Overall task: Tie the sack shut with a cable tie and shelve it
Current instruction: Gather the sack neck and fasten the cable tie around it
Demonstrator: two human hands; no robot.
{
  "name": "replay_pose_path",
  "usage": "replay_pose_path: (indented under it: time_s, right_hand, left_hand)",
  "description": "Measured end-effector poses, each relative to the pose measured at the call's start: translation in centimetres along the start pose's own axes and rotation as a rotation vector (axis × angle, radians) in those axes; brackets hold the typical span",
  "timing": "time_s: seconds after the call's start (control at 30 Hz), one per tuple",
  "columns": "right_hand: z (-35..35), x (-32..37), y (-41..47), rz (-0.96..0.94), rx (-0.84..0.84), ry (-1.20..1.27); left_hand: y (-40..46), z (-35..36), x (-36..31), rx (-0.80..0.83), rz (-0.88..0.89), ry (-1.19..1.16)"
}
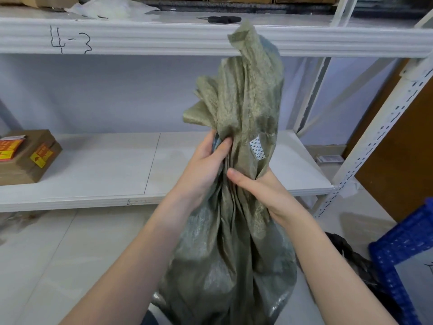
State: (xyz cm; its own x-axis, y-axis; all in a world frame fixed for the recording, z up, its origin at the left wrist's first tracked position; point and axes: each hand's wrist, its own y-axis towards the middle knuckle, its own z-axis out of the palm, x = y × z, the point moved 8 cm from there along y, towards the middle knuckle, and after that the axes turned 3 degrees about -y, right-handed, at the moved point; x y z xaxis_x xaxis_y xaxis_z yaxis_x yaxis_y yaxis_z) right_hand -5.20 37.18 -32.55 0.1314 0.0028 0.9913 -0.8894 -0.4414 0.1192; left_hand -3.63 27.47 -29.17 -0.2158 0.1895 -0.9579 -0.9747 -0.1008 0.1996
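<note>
I have both hands wrapped around the gathered neck of the green woven sack (pixel 234 242), which stands upright on the floor in front of the white shelving. My left hand (pixel 203 170) has its grip clamped on the bunched fabric from the left, thumb pressed into the folds; my right hand (pixel 264 191) is clamped just below and to the right, its thumb lying across the pleats. The two hands are almost touching. Above them the loose mouth of the sack flares up and flops over — its top edge reaches the front lip of the upper shelf (pixel 164 36), where "4-3" is handwritten. A small white patterned label (pixel 257 147) shows on the fabric just above my right hand.

On the upper shelf lies a black-handled tool (pixel 223 19). The lower shelf (pixel 117 165) holds a cardboard box (pixel 28 156) with orange stickers at far left. A blue plastic crate (pixel 407 249) sits at right — beside it, something black and crumpled (pixel 353 256).
</note>
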Motion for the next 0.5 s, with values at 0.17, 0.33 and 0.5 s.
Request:
replay_pose_path:
  time_s: [0.17,0.33,0.5]
  right_hand:
    - [1.0,-0.7,-0.2,0.01,0.038,0.048]
    - [0.9,-1.4,-0.3,0.051,0.022,0.053]
    - [0.5,-1.7,-0.2,0.101,-0.098,0.093]
  left_hand:
    - [-0.6,2.4,1.7,0.071,-0.217,-0.249]
    - [-1.0,2.2,2.1,0.153,-0.234,-0.007]
    - [-0.8,0.9,0.6,0.198,-0.139,0.268]
